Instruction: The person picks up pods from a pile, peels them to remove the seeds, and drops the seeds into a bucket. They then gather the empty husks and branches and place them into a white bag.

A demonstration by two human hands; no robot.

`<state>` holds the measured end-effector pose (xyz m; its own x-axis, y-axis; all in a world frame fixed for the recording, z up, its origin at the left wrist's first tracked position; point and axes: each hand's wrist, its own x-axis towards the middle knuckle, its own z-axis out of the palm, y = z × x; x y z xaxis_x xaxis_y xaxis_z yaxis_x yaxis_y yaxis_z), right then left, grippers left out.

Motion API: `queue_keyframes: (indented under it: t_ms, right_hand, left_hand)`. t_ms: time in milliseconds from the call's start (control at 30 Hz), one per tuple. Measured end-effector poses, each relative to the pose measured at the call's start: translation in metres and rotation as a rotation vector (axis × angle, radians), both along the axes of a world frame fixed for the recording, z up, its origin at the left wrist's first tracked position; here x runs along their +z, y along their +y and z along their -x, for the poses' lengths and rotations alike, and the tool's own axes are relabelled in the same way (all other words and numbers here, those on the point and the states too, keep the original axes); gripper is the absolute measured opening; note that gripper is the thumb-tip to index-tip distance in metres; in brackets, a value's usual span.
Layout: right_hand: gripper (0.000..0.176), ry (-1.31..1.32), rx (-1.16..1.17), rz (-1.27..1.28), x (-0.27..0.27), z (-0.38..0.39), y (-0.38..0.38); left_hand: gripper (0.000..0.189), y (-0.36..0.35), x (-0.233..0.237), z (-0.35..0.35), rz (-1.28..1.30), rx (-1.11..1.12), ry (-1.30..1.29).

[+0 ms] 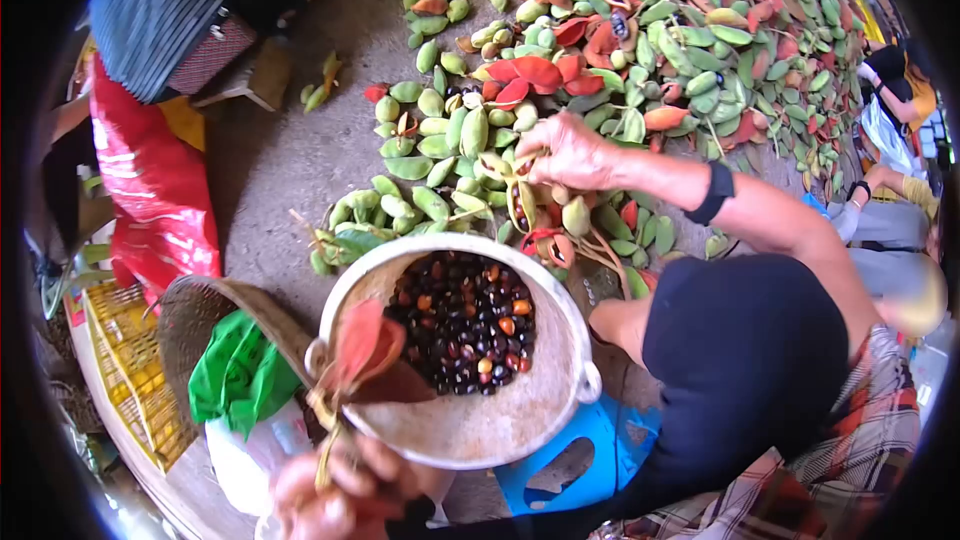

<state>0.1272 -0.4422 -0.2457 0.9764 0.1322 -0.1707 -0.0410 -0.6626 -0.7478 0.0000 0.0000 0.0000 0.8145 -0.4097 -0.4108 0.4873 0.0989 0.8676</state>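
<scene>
My left hand (pixel 345 490), somewhat blurred, is closed on the stem of an opened red seed pod (pixel 362 345) at the lower left. That pod hangs over the near left rim of a round whitish basin (pixel 480 440). Dark, glossy seeds (pixel 460 320), a few of them orange, lie inside the basin. Beyond it, my right hand (pixel 572 152) reaches to the heap with its fingers pinched on a split yellow-green seed pod (pixel 515 175). Dark seeds show in the split pods just below those fingers.
Green and red pods (pixel 700 50) are heaped at the upper right. A blue stool (pixel 570 460) stands under the basin. To the left are a woven basket (pixel 195 325) with a green bag (pixel 243 375), a yellow crate (pixel 130 370) and a red sack (pixel 150 190). Other people sit nearby.
</scene>
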Motion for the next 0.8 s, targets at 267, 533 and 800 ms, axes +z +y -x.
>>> queue_keyframes:
  t_ms: [267,533,800]
  right_hand:
    - [0.023,0.008,0.418,0.355,0.152,-0.006,0.022]
    - [0.061,-0.346,0.74,0.228,0.333,0.069,0.119]
    - [0.016,0.009,0.318,-0.412,0.308,0.107,0.136]
  left_hand:
    - [0.031,-0.113,0.02,-0.038,-0.133,-0.042,-0.228]
    - [0.032,-0.109,0.049,-0.021,0.232,-0.171,-0.396]
    - [0.026,-0.078,0.064,-0.011,0.078,-0.054,-0.403]
